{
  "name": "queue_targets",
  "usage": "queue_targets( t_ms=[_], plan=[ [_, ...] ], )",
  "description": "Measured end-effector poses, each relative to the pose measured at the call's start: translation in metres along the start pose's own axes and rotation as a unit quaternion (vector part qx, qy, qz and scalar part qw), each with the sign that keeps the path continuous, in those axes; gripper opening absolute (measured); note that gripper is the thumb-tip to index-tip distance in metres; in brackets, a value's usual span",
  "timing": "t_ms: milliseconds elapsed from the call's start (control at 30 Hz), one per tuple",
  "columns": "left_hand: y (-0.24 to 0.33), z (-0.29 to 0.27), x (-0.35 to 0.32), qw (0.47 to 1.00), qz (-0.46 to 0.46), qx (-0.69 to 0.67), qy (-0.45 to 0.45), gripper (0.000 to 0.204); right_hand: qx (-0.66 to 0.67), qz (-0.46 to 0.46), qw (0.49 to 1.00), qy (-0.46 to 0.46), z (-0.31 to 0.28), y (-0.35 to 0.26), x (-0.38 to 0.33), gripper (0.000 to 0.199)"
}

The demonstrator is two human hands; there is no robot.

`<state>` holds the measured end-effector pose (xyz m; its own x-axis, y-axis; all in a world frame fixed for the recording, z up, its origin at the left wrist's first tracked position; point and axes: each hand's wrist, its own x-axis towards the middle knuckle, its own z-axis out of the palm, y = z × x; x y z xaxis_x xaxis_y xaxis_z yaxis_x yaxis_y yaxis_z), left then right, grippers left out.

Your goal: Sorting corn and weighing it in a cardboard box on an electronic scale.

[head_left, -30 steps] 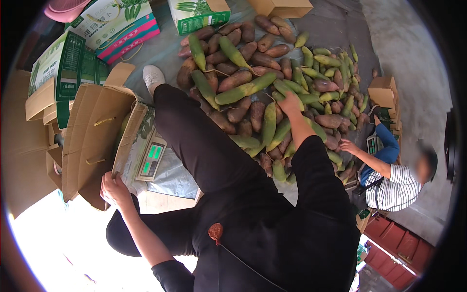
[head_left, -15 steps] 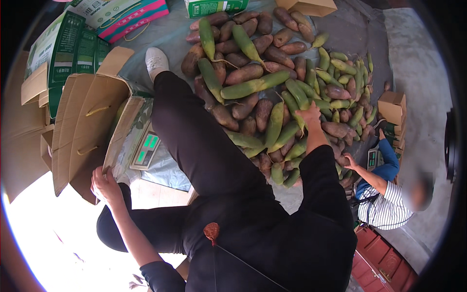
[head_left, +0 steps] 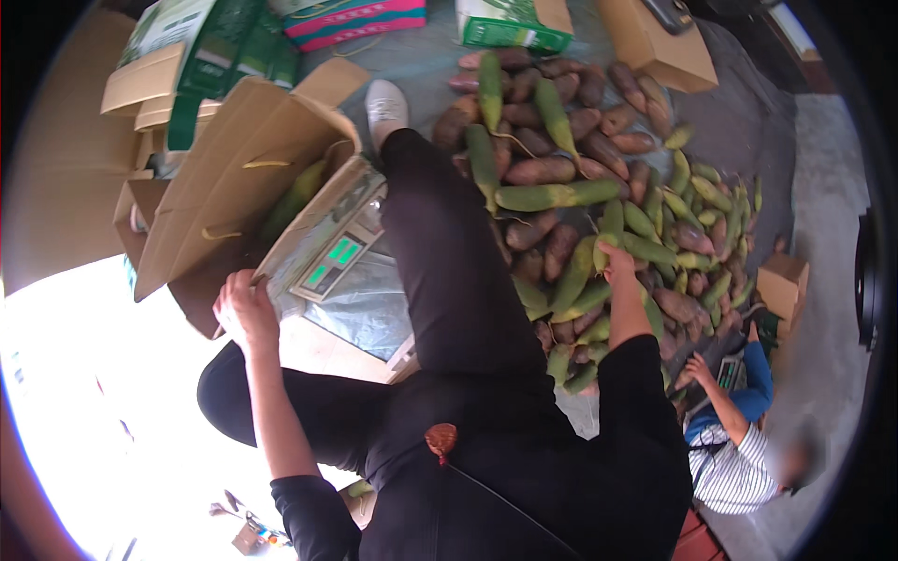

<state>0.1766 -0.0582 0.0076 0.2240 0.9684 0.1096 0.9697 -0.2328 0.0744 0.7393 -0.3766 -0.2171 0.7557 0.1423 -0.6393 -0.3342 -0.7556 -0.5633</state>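
My left hand (head_left: 249,313) is closed on the lower edge of an open cardboard box (head_left: 213,178), pinching its flap. Inside that box a green radish (head_left: 297,198) is partly visible. The box stands on or against a scale (head_left: 332,266) with lit green digits. On the right, my right hand (head_left: 617,266) is wrapped round the lower end of a green radish (head_left: 610,224), at the heap. Around it lie many green radishes (head_left: 558,195) and reddish-purple ones (head_left: 541,170), some with thin root tails.
Green and white cartons (head_left: 513,26) stand at the far side, beside a pink-edged box (head_left: 355,23). A plain cardboard box (head_left: 659,47) sits beyond the heap. At the right a co-worker (head_left: 734,458) in a striped top reaches to the heap, near another scale (head_left: 729,372).
The whole view has shifted, so the scene sits further right. My right hand has drawn the green radish slightly nearer, and it now points more upright. My left hand stays on the box edge.
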Motion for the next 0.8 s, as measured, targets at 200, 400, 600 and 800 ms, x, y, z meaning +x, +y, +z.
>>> queue_targets(
  t_ms=[200,400,600,800],
  plan=[
    [-0.001,-0.012,-0.005,1.0,-0.02,0.013,0.006,0.01,0.276,0.183,0.93,-0.16,0.035,-0.057,-0.07,0.037],
    [-0.001,-0.012,-0.003,1.0,-0.014,0.004,0.023,0.008,0.283,-0.054,0.882,-0.373,0.062,-0.177,-0.189,0.037],
    [-0.011,-0.016,-0.01,0.999,-0.023,0.027,0.026,0.009,0.292,-0.153,0.698,-0.636,0.124,-0.272,-0.328,0.04],
    [-0.004,-0.004,-0.003,0.999,0.0,0.035,0.025,0.013,0.278,-0.037,0.701,-0.655,0.217,-0.277,-0.413,0.03]
  ],
)
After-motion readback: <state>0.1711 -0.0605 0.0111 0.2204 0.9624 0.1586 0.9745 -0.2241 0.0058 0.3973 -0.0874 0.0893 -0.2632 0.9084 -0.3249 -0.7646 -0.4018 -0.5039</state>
